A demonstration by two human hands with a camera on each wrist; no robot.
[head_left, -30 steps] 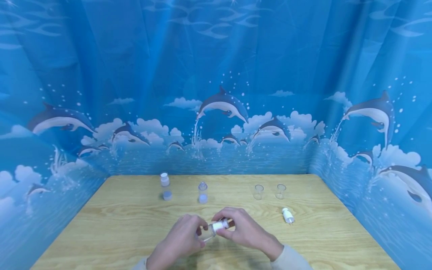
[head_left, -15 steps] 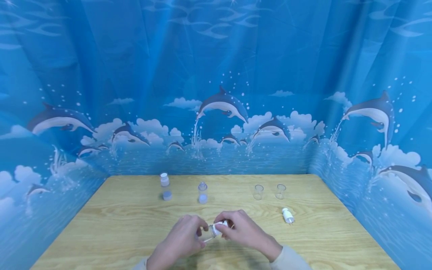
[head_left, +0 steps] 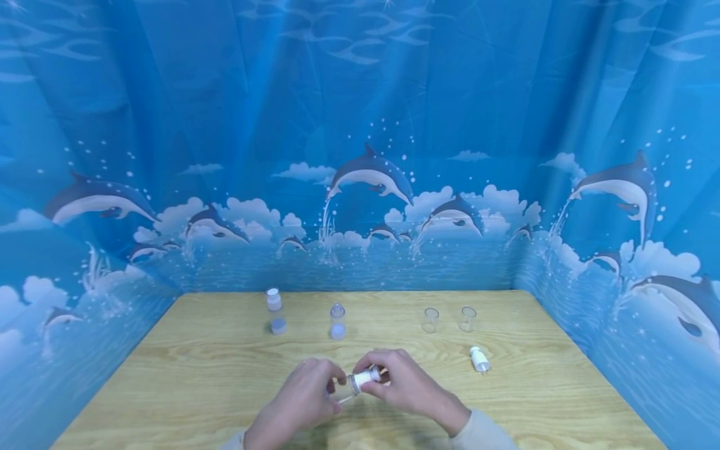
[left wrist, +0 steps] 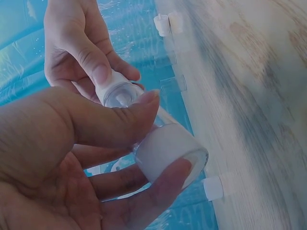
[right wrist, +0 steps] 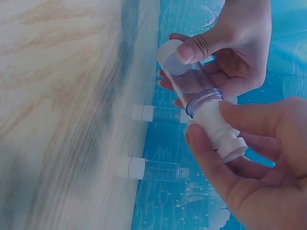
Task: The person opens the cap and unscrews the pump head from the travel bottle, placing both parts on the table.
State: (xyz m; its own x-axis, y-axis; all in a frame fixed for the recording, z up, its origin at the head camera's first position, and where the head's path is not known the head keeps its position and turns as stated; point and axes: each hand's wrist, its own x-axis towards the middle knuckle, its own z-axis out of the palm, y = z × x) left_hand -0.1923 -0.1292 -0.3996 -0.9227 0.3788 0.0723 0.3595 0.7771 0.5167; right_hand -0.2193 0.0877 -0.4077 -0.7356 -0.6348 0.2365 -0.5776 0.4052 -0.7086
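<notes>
My left hand (head_left: 306,390) grips a clear bottle (right wrist: 192,76) by its white base (left wrist: 165,148). The bottle lies tilted above the table, its neck toward the right. My right hand (head_left: 402,381) pinches a white pump head (right wrist: 213,122) between thumb and fingers. In the right wrist view the pump head sits at the bottle's neck, in line with it; how tightly it is seated I cannot tell. My right hand's far fingers are partly hidden in the head view.
A bottle with a white top (head_left: 274,303) and an uncapped clear bottle (head_left: 337,322) stand at the back left. Two clear caps (head_left: 430,320) are at the back right. Another white pump head (head_left: 480,359) lies on the wooden table (head_left: 540,400), before a dolphin-print curtain (head_left: 472,250).
My right thumb and fingers rolled over the pump head, then came back to about their earlier grip. My left hand and the bottle have stayed in place.
</notes>
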